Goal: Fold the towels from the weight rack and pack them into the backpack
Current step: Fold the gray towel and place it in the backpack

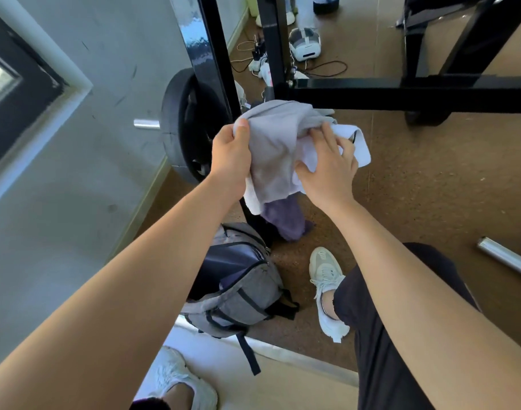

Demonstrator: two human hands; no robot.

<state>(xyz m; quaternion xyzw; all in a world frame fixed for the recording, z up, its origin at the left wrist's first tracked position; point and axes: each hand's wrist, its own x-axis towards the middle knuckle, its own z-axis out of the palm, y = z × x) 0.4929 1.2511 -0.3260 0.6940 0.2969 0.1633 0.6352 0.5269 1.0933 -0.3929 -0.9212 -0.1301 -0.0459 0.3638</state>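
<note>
A grey towel (272, 149) hangs bunched over the black weight rack (371, 94). My left hand (231, 156) pinches its left edge, thumb on top. My right hand (327, 164) lies spread on a white towel (358, 145) that sits beside and partly under the grey one. A purple towel (284, 217) droops below them toward the floor. On the floor beneath stands a grey backpack (244, 291), its main compartment unzipped and gaping, with something purple inside.
A black weight plate (188, 134) on a steel bar stands left of the rack, close to the grey wall. My two white sneakers (327, 288) flank the backpack. Cables and a white headset (305, 44) lie behind the rack. A steel bar end (504, 257) lies at right.
</note>
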